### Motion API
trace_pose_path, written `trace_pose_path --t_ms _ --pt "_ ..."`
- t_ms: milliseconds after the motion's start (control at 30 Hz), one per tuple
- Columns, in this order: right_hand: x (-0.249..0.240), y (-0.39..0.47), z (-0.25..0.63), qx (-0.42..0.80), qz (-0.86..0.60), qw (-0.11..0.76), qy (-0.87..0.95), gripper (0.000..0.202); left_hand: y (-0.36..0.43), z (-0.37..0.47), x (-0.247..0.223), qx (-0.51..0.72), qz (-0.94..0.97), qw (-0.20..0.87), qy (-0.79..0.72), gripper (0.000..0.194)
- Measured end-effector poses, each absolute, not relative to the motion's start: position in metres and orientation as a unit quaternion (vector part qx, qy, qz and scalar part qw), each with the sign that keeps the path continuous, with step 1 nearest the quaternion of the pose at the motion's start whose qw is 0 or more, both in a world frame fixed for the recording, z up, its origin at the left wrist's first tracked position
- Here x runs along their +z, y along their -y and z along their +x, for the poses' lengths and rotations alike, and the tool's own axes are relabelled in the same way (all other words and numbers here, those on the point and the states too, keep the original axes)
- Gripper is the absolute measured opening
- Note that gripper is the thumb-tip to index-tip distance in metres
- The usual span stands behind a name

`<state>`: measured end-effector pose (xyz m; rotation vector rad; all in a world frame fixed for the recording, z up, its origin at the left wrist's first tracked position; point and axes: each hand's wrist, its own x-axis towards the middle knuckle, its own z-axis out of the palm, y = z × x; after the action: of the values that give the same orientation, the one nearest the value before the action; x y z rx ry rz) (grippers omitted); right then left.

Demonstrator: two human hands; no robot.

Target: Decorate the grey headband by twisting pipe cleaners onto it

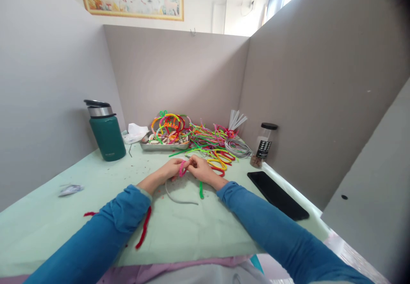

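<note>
My left hand [171, 169] pinches a pink pipe cleaner [182, 169] that is bent into a small loop. Against the same piece, the fingertips of my right hand [200, 170] are closed; the exact grip is partly hidden. A grey cord [178, 200] curves over the table from below my left hand. Under my right wrist lies a short green pipe cleaner [201, 190]. Wavy yellow [218, 164] and red pipe cleaners rest just beyond my right hand. Near my left sleeve is a dark red pipe cleaner [144, 228].
A metal tray [165, 147] holds colourful bent shapes, beside a pile of pipe cleaners [208, 136] and a coil of grey cord [238, 148]. A green bottle [108, 136] stands left. On the right are a clear jar [264, 145] and a black phone [277, 195]. Grey partitions [179, 70] enclose the table.
</note>
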<state>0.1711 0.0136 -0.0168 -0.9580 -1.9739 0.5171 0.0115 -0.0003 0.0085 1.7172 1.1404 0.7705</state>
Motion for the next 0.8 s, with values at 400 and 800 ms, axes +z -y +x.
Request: trace_pose_path --t_ms 400,800 --pt "-0.0141 -0.0100 0.1685 0.160 -0.410 0.410 0.799 0.004 -0.0001 0.0128 0.0082 0.305 0.703 0.443 -0.466 0.051" --pt "-0.0161 -0.0112 0.1676 0.178 -0.406 0.432 0.785 0.004 -0.0030 0.0125 0.0044 0.337 0.676 0.442 -0.484 0.046"
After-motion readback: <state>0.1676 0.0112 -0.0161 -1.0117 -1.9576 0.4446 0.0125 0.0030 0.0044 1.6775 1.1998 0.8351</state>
